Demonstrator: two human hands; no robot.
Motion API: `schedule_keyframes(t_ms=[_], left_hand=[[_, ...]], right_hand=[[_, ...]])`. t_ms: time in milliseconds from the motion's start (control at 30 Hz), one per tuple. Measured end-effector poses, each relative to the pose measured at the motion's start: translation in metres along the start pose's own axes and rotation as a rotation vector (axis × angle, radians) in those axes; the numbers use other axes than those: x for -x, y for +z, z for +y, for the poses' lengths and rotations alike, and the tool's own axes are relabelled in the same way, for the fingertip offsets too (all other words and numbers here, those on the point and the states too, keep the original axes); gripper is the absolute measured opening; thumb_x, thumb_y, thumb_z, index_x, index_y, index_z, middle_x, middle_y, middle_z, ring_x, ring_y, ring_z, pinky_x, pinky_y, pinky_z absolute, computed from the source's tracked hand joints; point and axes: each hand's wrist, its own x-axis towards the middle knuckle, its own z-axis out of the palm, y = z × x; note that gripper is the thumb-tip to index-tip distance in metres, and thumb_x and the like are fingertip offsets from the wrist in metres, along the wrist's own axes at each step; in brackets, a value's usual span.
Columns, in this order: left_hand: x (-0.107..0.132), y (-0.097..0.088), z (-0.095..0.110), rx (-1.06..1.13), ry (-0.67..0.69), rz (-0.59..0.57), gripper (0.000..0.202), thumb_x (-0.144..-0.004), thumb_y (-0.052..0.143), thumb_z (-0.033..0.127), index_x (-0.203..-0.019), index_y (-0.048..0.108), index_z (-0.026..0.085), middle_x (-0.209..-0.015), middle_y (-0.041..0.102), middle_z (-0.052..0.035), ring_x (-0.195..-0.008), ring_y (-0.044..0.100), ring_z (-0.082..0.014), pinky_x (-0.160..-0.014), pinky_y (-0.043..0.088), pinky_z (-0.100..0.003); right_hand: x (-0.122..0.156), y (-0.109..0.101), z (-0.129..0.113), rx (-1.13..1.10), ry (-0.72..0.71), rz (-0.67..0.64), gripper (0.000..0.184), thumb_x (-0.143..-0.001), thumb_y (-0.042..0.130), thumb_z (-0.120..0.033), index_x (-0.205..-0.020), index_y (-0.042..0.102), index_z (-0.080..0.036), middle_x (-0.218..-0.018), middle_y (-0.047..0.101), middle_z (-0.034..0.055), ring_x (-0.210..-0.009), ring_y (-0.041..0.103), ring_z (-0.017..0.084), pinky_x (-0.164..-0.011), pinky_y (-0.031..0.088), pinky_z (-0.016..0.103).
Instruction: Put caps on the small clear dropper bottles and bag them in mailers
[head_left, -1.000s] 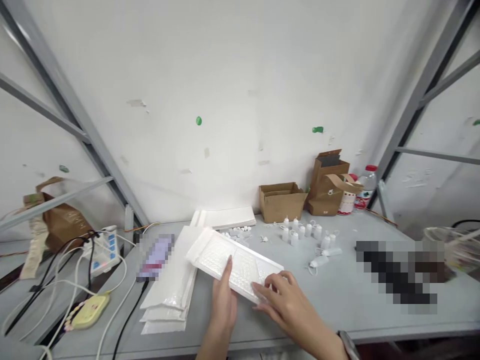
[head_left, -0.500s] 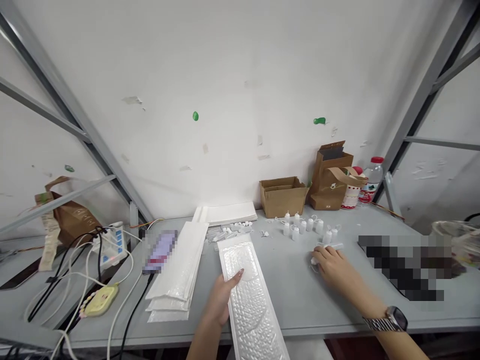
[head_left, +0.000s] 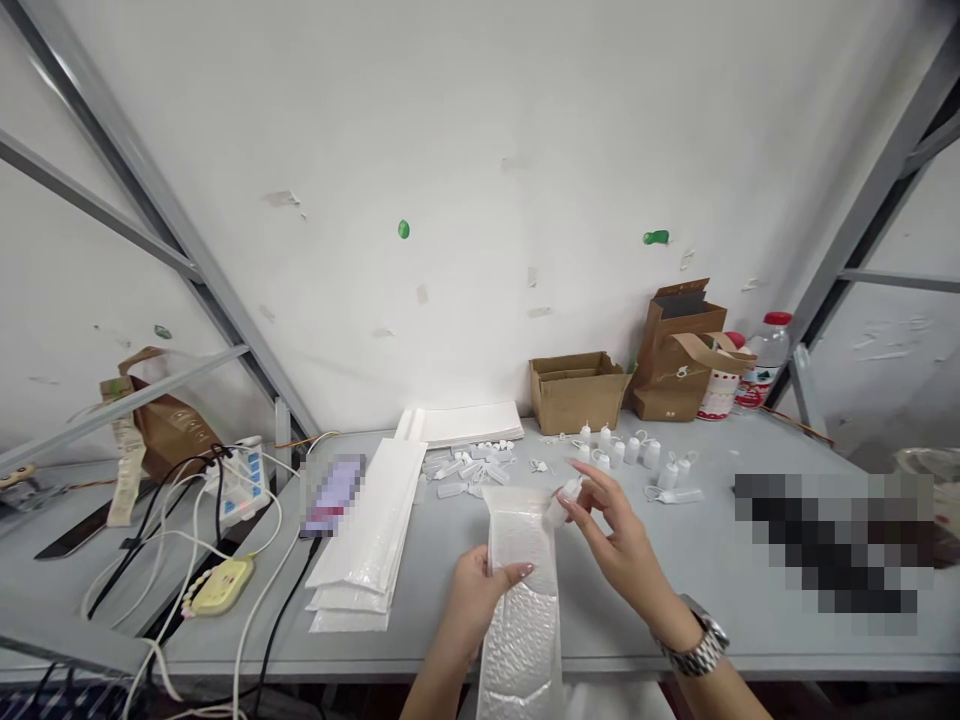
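Note:
A long white bubble mailer (head_left: 521, 625) is gripped in my left hand (head_left: 480, 590), with the thumb across its front. My right hand (head_left: 611, 525) pinches a small white dropper bottle (head_left: 564, 502) beside the mailer's upper right edge. I cannot tell whether the bottle touches the mailer. Several similar white bottles (head_left: 651, 455) with looped caps stand upright behind my right hand, and one slim bottle (head_left: 681, 495) lies on its side. Beyond the mailer's top end lies a loose heap of small clear bottles (head_left: 469, 470).
A stack of white mailers (head_left: 367, 545) lies left of my hands, beside a phone (head_left: 334, 495). More flat mailers (head_left: 461, 425) rest by the wall, near an open cardboard box (head_left: 577, 395). Cables and a power strip (head_left: 236, 485) crowd the left; a blurred dark item (head_left: 832, 550) lies right.
My right hand has lifted a small bottle off the table and brought it left to the mailer's top end. The mailer is now held more upright, and the view has shifted slightly.

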Motion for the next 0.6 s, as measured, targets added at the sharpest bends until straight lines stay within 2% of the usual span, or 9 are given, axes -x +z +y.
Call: schedule_keyframes(t_ms=[100, 167, 300, 433, 500, 600], left_hand=[[0.003, 0.002, 0.002, -0.042, 0.003, -0.029, 0.034, -0.052, 0.078, 0.031, -0.077, 0.065, 0.012, -0.074, 0.070, -0.0069, -0.068, 0.063, -0.0205, -0.064, 0.046, -0.028], [0.005, 0.002, 0.003, -0.058, 0.003, -0.049, 0.034, -0.051, 0.078, 0.030, -0.077, 0.065, 0.012, -0.075, 0.070, -0.0068, -0.068, 0.062, -0.0205, -0.064, 0.045, -0.028], [0.004, 0.000, 0.004, -0.045, 0.015, -0.068, 0.036, -0.054, 0.077, 0.033, -0.081, 0.065, 0.012, -0.079, 0.070, -0.0071, -0.072, 0.062, -0.0204, -0.068, 0.044, -0.028], [0.004, -0.001, 0.002, 0.011, 0.049, -0.118, 0.041, -0.062, 0.070, 0.043, -0.088, 0.065, 0.012, -0.082, 0.069, -0.0075, -0.076, 0.061, -0.0209, -0.069, 0.043, -0.028], [0.004, -0.001, 0.000, 0.052, 0.045, -0.135, 0.047, -0.065, 0.066, 0.049, -0.094, 0.064, 0.012, -0.081, 0.069, -0.0071, -0.074, 0.061, -0.0203, -0.067, 0.043, -0.027], [0.004, 0.001, -0.001, 0.082, 0.015, -0.122, 0.053, -0.065, 0.063, 0.054, -0.099, 0.064, 0.012, -0.078, 0.069, -0.0064, -0.071, 0.061, -0.0196, -0.064, 0.042, -0.026]], right_hand=[[0.001, 0.009, 0.008, 0.096, -0.017, 0.101, 0.037, -0.086, 0.047, -0.036, -0.121, 0.042, -0.026, -0.080, 0.054, 0.0024, -0.071, 0.053, 0.017, -0.068, 0.050, 0.033], [0.000, 0.010, 0.012, 0.105, -0.015, 0.099, 0.037, -0.086, 0.048, -0.036, -0.122, 0.043, -0.026, -0.085, 0.056, 0.0036, -0.074, 0.054, 0.017, -0.071, 0.050, 0.033], [-0.002, 0.006, 0.013, 0.075, 0.014, -0.102, 0.039, -0.084, 0.050, -0.037, -0.122, 0.046, -0.029, -0.089, 0.058, 0.0025, -0.080, 0.056, 0.017, -0.077, 0.049, 0.033], [-0.007, -0.001, 0.010, 0.024, 0.122, -0.292, 0.038, -0.081, 0.054, -0.040, -0.118, 0.053, -0.030, -0.085, 0.061, -0.0001, -0.080, 0.058, 0.015, -0.079, 0.048, 0.032], [-0.010, -0.004, 0.009, 0.010, 0.160, -0.334, 0.034, -0.082, 0.052, -0.042, -0.113, 0.058, -0.030, -0.085, 0.061, 0.0007, -0.082, 0.058, 0.016, -0.080, 0.048, 0.033], [-0.010, -0.005, 0.009, -0.012, 0.164, -0.331, 0.032, -0.085, 0.046, -0.043, -0.107, 0.063, -0.027, -0.089, 0.061, 0.0035, -0.088, 0.058, 0.017, -0.083, 0.046, 0.034]])
